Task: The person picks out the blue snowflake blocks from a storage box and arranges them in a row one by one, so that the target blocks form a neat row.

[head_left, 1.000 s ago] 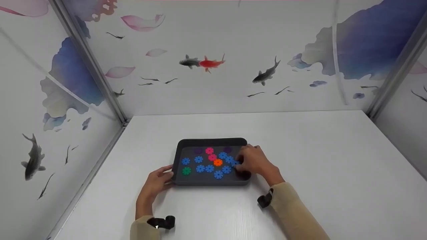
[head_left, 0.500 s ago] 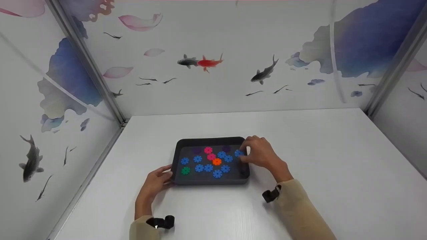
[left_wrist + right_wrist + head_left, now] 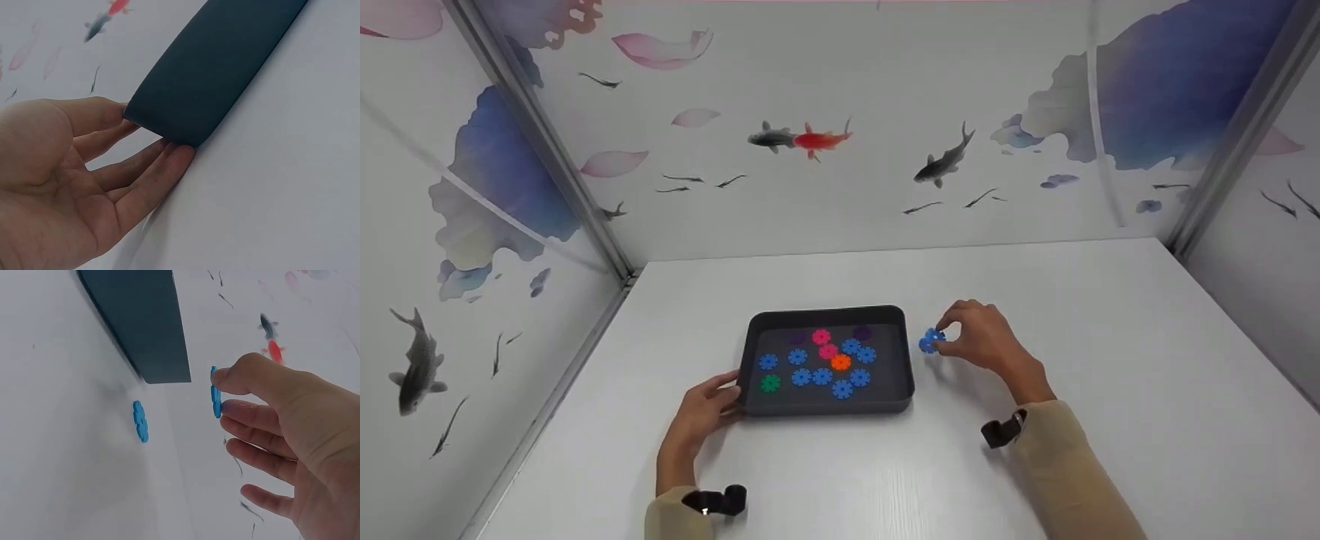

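1. We find the blue disc (image 3: 216, 395) outside the tray, just past its right side, clamped edge-up between thumb and a fingertip of the right hand (image 3: 986, 337).
2. Close by sits the second blue disc (image 3: 140, 422); we cannot tell whether it lies fully on the counter.
3. To do this step well, we would pinch lightly by the edges, let the other fingers hang clear, lower the disc gently and release it flat, so it neither rolls nor nudges its neighbour.
4. The discs look like thin, smooth plastic, round with notched rims, almost gear-shaped; such slim pieces probably slip easily.
5. The tray (image 3: 825, 409) seems rigid, with a dull dark finish, low walls and rounded corners. Inside, spread flat, we see more blue pieces, two pink discs (image 3: 820, 337), an orange disc (image 3: 841, 362), a green disc (image 3: 770, 383) and purple ones that nearly vanish against the dark base.
6. The left hand (image 3: 701, 409) has its fingers apart and relaxed, the tips touching the tray's left end; that light contact should suffice to steady it.
7. Beneath everything, the white counter (image 3: 840, 472) shows a soft sheen; behind it, the wall (image 3: 780, 217) is smooth and printed with fish.
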Demonstrator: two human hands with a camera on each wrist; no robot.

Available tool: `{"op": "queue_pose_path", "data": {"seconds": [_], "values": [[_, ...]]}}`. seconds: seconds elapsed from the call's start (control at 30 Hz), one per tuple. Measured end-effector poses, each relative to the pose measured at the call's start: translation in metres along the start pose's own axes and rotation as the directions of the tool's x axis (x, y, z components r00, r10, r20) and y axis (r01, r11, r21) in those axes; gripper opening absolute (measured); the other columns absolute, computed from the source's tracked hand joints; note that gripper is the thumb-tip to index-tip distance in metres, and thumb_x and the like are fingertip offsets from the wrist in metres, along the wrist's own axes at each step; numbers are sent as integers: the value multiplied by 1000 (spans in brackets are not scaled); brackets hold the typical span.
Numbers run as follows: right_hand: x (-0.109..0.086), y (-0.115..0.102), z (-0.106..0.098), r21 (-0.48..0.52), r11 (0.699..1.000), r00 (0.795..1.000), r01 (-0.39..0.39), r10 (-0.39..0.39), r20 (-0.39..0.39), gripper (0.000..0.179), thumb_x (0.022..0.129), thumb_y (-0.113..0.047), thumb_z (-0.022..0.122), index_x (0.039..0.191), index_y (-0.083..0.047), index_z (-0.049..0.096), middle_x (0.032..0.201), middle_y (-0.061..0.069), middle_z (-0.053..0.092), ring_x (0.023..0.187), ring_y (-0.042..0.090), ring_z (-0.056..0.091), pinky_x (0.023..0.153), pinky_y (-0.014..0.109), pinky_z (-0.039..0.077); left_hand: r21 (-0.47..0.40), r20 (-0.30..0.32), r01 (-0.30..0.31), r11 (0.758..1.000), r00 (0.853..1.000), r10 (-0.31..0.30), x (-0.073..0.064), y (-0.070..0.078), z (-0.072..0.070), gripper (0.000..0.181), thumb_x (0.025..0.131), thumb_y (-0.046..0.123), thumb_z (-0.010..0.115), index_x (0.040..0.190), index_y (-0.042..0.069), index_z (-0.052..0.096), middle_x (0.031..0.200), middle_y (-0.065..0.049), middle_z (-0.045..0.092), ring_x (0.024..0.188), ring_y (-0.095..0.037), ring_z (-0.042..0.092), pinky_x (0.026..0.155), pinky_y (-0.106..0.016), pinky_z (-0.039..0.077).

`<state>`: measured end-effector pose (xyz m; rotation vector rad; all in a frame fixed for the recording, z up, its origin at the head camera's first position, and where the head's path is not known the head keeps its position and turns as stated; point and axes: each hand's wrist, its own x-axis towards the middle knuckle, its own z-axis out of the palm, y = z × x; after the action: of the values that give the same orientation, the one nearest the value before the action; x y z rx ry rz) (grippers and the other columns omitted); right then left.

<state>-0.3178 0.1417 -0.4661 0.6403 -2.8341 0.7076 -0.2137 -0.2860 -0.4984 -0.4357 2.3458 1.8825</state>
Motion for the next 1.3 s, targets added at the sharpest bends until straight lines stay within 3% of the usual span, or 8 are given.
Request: {"op": "queue_pose_path", "data": {"seconds": [0.33,0.57,0.83,1.2,1.3], "values": [[6,26,7,33,985,982,-170,167,94,32,83,-26,80,107,-5,77,118,17,69,114,39,63,103,56,52,-9,-7,-14,1000,1000,14,2,0,-1,42,102,10,54,144,4,53,137,-27,60,120,-34,65,102,-43,56],[6,33,11,20,974,966,-224,219,137,33,84,-25,79,109,-4,76,119,17,68,113,37,63,102,54,53,-21,-12,-18,1000,1000,18,1,-1,-1,42,101,8,55,142,2,54,132,-27,62,113,-31,69,98,-43,58],[9,32,16,45,942,925,-331,315,214,37,88,-26,75,114,-1,72,121,20,68,110,36,63,102,53,54,-21,-10,-21,1000,1000,20,1,-2,-1,42,101,10,55,143,2,53,134,-27,61,115,-32,68,100,-45,58],[13,29,20,51,935,911,-352,329,248,32,89,-23,75,114,-4,72,117,16,67,107,33,63,103,53,53,-11,-6,-28,1000,1000,28,0,-1,-1,43,102,12,56,143,2,53,136,-27,60,121,-35,65,101,-46,56],[13,29,20,59,940,917,-336,312,248,31,90,-22,75,114,-4,72,117,17,67,109,34,63,104,54,52,-6,-9,-18,1000,1000,18,-1,0,-1,42,102,10,55,143,3,54,137,-27,59,122,-35,64,102,-46,56]]}}
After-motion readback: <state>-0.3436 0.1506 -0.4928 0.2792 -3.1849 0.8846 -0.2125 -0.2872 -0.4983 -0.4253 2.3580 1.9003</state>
